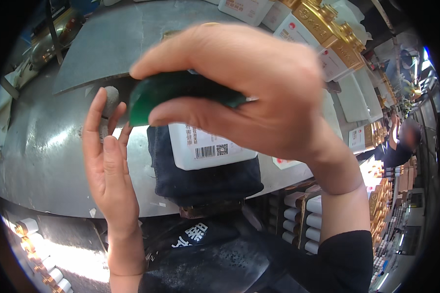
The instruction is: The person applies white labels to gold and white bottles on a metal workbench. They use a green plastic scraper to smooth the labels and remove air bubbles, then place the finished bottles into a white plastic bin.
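My right hand (244, 88) is raised close to the camera and grips a flat dark green object (176, 93) between thumb and fingers. My left hand (107, 166) is held up beside it, palm toward the right, fingers straight and apart, holding nothing. Below the hands a white rectangular box (205, 149) with a printed label lies on a folded dark cloth (200, 183) on the grey metal worktable (49, 151).
More white boxes with gold caps (322, 29) line the table's far right. Crates of white bottles stand at lower right (303, 219) and lower left (39, 254). Another person (401, 146) works at the right edge. A grey metal sheet (112, 39) lies at the back.
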`<control>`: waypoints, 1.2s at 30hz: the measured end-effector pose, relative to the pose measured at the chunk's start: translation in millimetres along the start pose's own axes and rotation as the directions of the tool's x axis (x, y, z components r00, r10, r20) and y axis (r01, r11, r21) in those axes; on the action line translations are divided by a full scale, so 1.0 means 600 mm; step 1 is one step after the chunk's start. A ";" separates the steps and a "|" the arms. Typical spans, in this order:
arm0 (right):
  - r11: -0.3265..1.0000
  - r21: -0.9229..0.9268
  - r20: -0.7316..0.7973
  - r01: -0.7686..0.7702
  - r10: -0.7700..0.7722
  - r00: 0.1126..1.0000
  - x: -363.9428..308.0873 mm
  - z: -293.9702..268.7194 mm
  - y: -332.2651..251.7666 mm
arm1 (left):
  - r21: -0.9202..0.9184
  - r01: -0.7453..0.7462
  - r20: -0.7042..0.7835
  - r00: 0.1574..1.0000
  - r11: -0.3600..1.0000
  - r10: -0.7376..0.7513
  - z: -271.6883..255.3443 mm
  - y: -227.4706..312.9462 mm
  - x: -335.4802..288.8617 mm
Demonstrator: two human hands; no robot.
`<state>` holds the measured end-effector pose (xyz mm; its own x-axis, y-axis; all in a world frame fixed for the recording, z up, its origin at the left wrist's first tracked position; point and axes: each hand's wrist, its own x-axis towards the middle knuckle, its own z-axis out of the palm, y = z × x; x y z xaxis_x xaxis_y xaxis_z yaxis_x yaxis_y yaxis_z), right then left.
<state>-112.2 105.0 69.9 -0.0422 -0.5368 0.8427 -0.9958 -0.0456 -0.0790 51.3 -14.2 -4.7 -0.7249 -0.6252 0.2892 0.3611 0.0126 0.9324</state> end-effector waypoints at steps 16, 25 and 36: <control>0.793 0.086 0.023 -0.603 0.604 0.797 -0.100 -0.121 -0.020 | 0.676 -0.548 0.527 0.827 0.492 0.196 0.026 -0.004 -0.009; 0.987 -0.091 0.192 0.133 -0.114 0.975 -0.158 -0.071 -0.107 | 0.476 -0.378 0.221 0.925 0.794 0.308 -0.014 -0.005 -0.022; 0.965 0.175 0.201 0.193 -0.227 0.953 -0.124 -0.017 -0.160 | 0.358 -0.270 0.110 0.963 0.894 0.246 -0.021 0.006 -0.049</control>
<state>-14.5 157.9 20.1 0.2018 -0.6704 0.7140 -0.9554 -0.2951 -0.0071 81.2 -5.4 -12.5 -0.6738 -0.5127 0.5321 0.3082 0.4595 0.8330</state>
